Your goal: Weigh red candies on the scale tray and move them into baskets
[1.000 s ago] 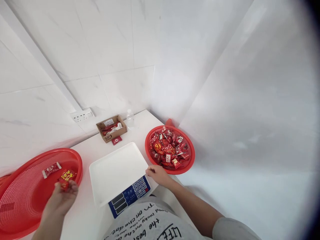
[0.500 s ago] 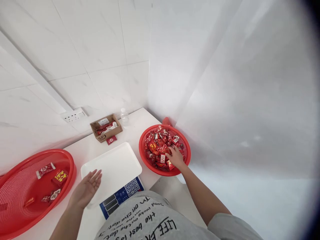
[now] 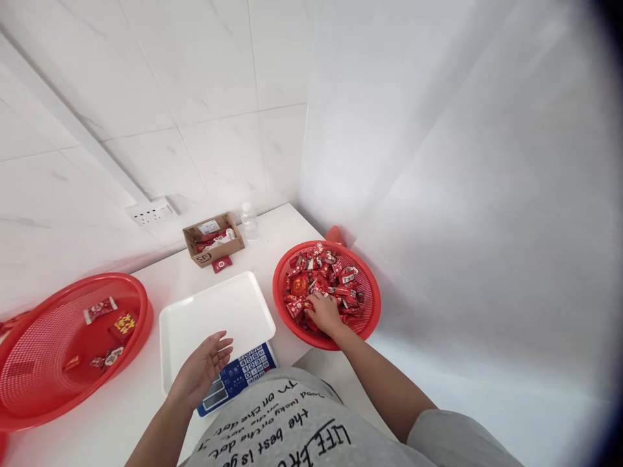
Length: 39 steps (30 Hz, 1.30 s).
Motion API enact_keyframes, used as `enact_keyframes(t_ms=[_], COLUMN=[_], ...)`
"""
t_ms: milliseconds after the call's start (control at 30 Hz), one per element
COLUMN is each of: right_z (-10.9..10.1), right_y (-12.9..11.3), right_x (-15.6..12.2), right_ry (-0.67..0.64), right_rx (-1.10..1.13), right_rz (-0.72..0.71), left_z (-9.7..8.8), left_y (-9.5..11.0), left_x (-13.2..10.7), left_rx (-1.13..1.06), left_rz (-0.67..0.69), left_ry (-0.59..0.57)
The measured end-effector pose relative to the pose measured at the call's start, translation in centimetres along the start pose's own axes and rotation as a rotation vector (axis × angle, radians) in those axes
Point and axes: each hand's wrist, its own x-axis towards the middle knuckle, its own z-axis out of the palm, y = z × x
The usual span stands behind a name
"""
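My right hand reaches into a red plastic basket heaped with small red-wrapped candies. Its fingers curl down around a red-wrapped candy near the front of the heap, and the fingertips are partly hidden. My left hand hovers over the front edge of a digital scale's white tray, palm turned inward, fingers apart, nothing in it. Below the tray lies the scale's blue keypad and display panel.
To the left, a larger red basket contains several wrapped pieces. A small cardboard box with red packets stands by the wall, one red packet before it. Beside it is a clear bottle. A socket sits on the tiled wall.
My right hand has shifted left and closer within the candy heap. My left hand has moved right, over the tray's front edge. The view has turned slightly.
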Motion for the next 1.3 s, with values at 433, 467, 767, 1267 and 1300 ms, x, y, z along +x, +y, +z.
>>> enact_keyframes(t_ms=[433,467,767,1267,1300], right_z=[-3.6,-3.7,-1.4,3.2,3.3], right_y=[-2.7,-3.6,-13.7,-20.5,-20.4], right_x=[-2.0,-2.0,-1.8,-3.0,-2.7], right_ry=[0.374,0.374,0.13,-0.338,-0.321], right_rx=[0.368,0.388,0.728,1.144,1.201], right_rz=[0.084,0.056,-0.123,-0.099,-0.049], left_z=[-0.6,-0.5,-1.2,-4.3,-4.6], left_y=[1.4,1.4,0.7,2.0,2.2], left_x=[-0.1,-0.2,-0.7,0.7,0.9], left_rx=[0.087,0.099,0.083,-0.14,-0.144], left_rz=[-0.019,-0.027,-0.106,0.025,0.033], left_ry=[-0.16,-0.172,-0.341,-0.279,-0.247])
